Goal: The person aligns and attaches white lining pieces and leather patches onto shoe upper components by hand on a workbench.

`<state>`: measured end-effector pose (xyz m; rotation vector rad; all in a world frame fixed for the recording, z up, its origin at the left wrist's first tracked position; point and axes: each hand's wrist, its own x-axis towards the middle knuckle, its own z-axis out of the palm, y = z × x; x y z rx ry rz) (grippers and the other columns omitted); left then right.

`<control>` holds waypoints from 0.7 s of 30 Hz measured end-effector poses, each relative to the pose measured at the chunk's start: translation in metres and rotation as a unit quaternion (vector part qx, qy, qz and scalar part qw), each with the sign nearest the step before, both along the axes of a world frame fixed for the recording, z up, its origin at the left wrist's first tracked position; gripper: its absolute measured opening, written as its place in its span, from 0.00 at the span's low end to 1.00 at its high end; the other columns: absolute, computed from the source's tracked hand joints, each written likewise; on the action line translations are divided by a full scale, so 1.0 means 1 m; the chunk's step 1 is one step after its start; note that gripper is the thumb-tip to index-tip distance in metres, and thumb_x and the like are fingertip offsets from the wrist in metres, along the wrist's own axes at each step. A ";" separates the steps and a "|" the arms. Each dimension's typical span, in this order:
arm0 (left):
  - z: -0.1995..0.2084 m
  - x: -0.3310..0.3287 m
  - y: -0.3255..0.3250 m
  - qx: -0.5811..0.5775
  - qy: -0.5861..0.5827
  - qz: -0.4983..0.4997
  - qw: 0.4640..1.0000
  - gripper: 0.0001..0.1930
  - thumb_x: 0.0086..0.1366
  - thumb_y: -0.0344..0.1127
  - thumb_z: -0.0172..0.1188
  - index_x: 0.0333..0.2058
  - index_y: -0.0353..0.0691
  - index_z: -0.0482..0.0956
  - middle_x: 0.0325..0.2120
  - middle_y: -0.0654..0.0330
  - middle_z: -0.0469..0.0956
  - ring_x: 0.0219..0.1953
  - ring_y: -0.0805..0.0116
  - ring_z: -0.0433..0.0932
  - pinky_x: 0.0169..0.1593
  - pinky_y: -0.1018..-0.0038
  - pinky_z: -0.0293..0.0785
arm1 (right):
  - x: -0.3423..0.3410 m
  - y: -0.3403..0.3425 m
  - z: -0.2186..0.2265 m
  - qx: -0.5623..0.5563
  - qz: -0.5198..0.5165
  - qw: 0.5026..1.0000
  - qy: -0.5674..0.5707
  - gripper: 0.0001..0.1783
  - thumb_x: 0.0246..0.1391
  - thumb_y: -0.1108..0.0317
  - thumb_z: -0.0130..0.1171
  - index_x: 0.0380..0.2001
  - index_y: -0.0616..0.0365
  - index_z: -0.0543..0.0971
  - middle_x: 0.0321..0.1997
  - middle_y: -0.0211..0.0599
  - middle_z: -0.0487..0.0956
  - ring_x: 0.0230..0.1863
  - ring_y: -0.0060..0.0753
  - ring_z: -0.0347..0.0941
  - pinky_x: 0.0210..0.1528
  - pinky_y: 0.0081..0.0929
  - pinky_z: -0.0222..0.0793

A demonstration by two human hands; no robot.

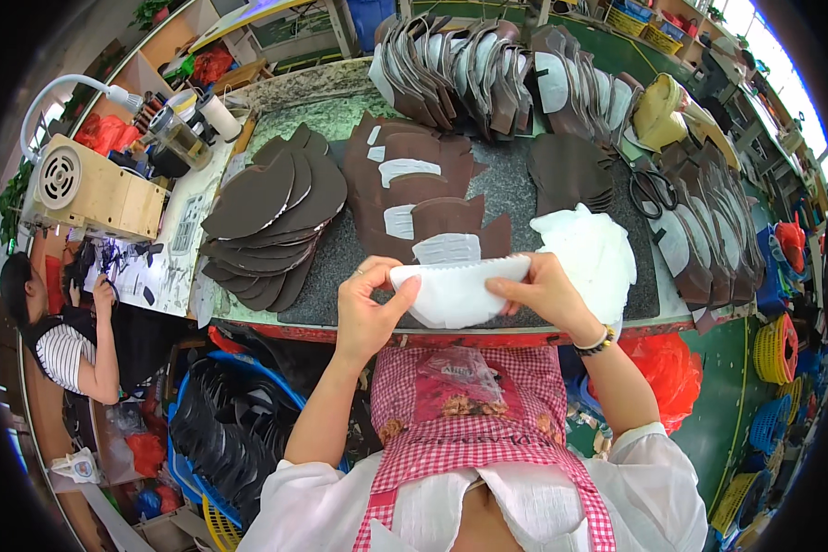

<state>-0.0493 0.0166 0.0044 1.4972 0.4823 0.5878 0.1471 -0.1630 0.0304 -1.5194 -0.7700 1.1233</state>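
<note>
Pinching white half-round piece (460, 296) at both ends with left hand (370, 308) and right hand (547, 294), thumbs in front; holding it over front of table (313, 112), just before brown panels (446, 216), left of white stack (589, 258)

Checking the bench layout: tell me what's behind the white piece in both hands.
Beyond the white piece lie overlapping brown pieces with white patches, on a dark slab. Whatever it directly covers is hidden.
</note>
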 end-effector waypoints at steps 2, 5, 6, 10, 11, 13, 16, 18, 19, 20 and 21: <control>-0.006 0.002 0.005 0.256 0.038 0.047 0.965 0.08 0.54 0.32 0.68 0.31 0.34 0.82 0.34 0.60 0.79 0.37 0.70 0.77 0.43 0.73 0.71 | 0.000 0.009 -0.014 -0.026 -0.020 0.988 -0.153 0.17 0.53 0.62 0.66 0.34 0.69 0.80 0.27 0.35 0.82 0.29 0.21 0.78 0.30 0.23 0.74; -0.031 0.005 0.006 0.311 0.078 0.067 0.945 0.09 0.52 0.33 0.69 0.26 0.33 0.79 0.36 0.57 0.77 0.40 0.61 0.75 0.43 0.69 0.70 | -0.007 0.015 -0.032 -0.035 -0.032 0.950 -0.308 0.13 0.49 0.66 0.66 0.32 0.67 0.81 0.22 0.35 0.80 0.23 0.33 0.77 0.28 0.30 0.72; -0.035 0.006 0.005 0.364 0.097 0.080 0.923 0.10 0.52 0.33 0.69 0.23 0.33 0.77 0.36 0.56 0.76 0.41 0.59 0.74 0.43 0.68 0.70 | -0.010 0.017 -0.032 -0.051 -0.015 0.904 -0.424 0.09 0.49 0.69 0.65 0.31 0.65 0.82 0.21 0.34 0.79 0.21 0.36 0.76 0.27 0.29 0.72; -0.039 0.010 0.007 0.464 0.079 0.115 0.875 0.17 0.49 0.34 0.71 0.34 0.34 0.74 0.39 0.55 0.73 0.42 0.54 0.71 0.45 0.61 0.68 | -0.027 0.017 -0.004 0.009 -0.078 0.750 -0.657 0.28 0.44 0.59 0.67 0.49 0.59 0.75 0.50 0.43 0.76 0.50 0.44 0.73 0.48 0.42 0.68; -0.038 0.011 0.003 0.473 0.124 0.127 0.863 0.26 0.50 0.39 0.70 0.46 0.34 0.73 0.48 0.55 0.72 0.49 0.51 0.71 0.51 0.58 0.68 | -0.027 0.012 -0.012 -0.023 0.064 0.704 -0.707 0.35 0.43 0.58 0.66 0.56 0.55 0.70 0.61 0.41 0.68 0.58 0.43 0.66 0.55 0.45 0.62; -0.038 0.002 -0.015 0.537 0.108 0.051 0.835 0.28 0.52 0.40 0.69 0.51 0.37 0.72 0.53 0.54 0.71 0.53 0.50 0.70 0.54 0.57 0.67 | -0.042 -0.001 -0.028 0.111 0.098 0.733 -0.664 0.30 0.44 0.59 0.66 0.53 0.53 0.73 0.54 0.38 0.74 0.53 0.44 0.70 0.55 0.48 0.63; -0.049 -0.003 -0.038 0.598 0.113 -0.040 0.792 0.31 0.55 0.40 0.66 0.58 0.44 0.70 0.60 0.54 0.67 0.61 0.49 0.66 0.61 0.56 0.63 | 0.013 0.022 -0.024 0.069 0.026 0.876 -0.476 0.22 0.45 0.61 0.67 0.45 0.52 0.77 0.46 0.41 0.78 0.45 0.48 0.75 0.49 0.42 0.69; -0.051 -0.012 -0.040 0.607 0.125 -0.072 0.782 0.33 0.55 0.39 0.65 0.61 0.49 0.69 0.62 0.54 0.66 0.63 0.49 0.64 0.63 0.55 0.61 | 0.092 0.030 -0.038 0.105 -0.208 0.809 -0.539 0.19 0.45 0.62 0.67 0.42 0.54 0.78 0.42 0.42 0.78 0.42 0.50 0.75 0.44 0.37 0.71; -0.053 -0.016 -0.038 0.622 0.117 -0.084 0.769 0.31 0.56 0.38 0.65 0.60 0.50 0.70 0.62 0.54 0.66 0.63 0.50 0.65 0.63 0.55 0.61 | 0.120 0.026 -0.035 0.008 -0.233 0.795 -0.560 0.17 0.45 0.63 0.67 0.39 0.56 0.79 0.39 0.42 0.79 0.41 0.49 0.76 0.43 0.37 0.71; -0.053 -0.018 -0.035 0.639 0.112 -0.095 0.755 0.29 0.56 0.38 0.65 0.59 0.52 0.72 0.61 0.55 0.67 0.63 0.51 0.65 0.63 0.55 0.61 | 0.143 0.023 -0.033 -0.088 -0.256 0.773 -0.573 0.15 0.45 0.63 0.67 0.36 0.57 0.80 0.37 0.42 0.80 0.40 0.48 0.77 0.42 0.37 0.71; -0.048 -0.019 -0.036 0.658 0.103 -0.089 0.741 0.26 0.58 0.40 0.64 0.57 0.50 0.74 0.59 0.54 0.69 0.59 0.50 0.69 0.61 0.56 0.63 | 0.163 0.019 -0.042 -0.101 -0.254 0.803 -0.530 0.13 0.45 0.64 0.67 0.33 0.58 0.81 0.33 0.42 0.80 0.38 0.46 0.77 0.41 0.37 0.72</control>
